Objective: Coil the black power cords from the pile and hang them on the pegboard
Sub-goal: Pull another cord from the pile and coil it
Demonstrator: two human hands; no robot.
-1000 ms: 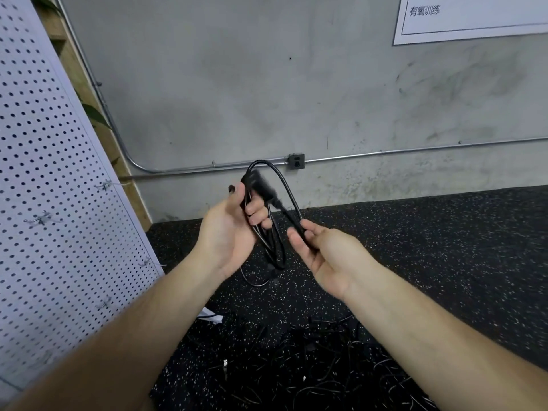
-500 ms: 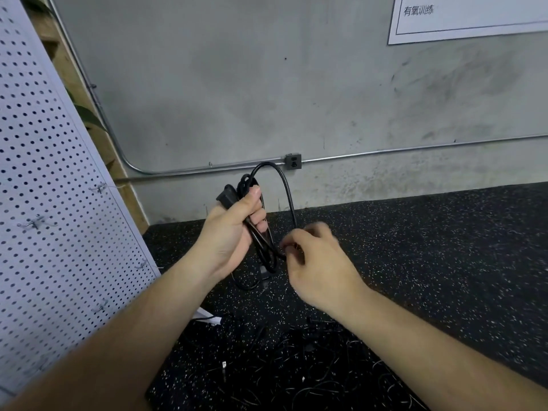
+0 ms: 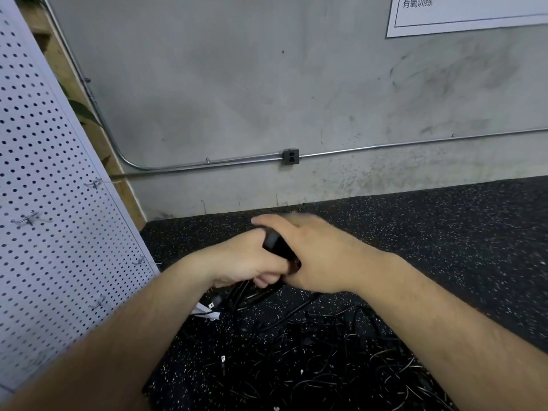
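My left hand (image 3: 247,259) is closed around a coiled black power cord (image 3: 277,247); its plug end shows between the two hands and its loops hang below the fist. My right hand (image 3: 320,253) lies over the cord from the right, palm down, fingers wrapped across the plug. Most of the coil is hidden by both hands. A pile of tangled black cords (image 3: 311,351) lies on the speckled floor below my arms. The white pegboard (image 3: 50,203) leans at the left, with bare metal hooks (image 3: 29,219) on it.
A grey concrete wall stands ahead, with a metal conduit and an outlet box (image 3: 290,156) low on it. A white paper scrap (image 3: 207,311) lies by the pegboard's foot. Black speckled rubber floor (image 3: 444,232) stretches to the right.
Both hands have dropped lower with the cord. The right hand has moved from pinching the loop to covering the plug end, and the tall loop above the left hand is gone from sight.
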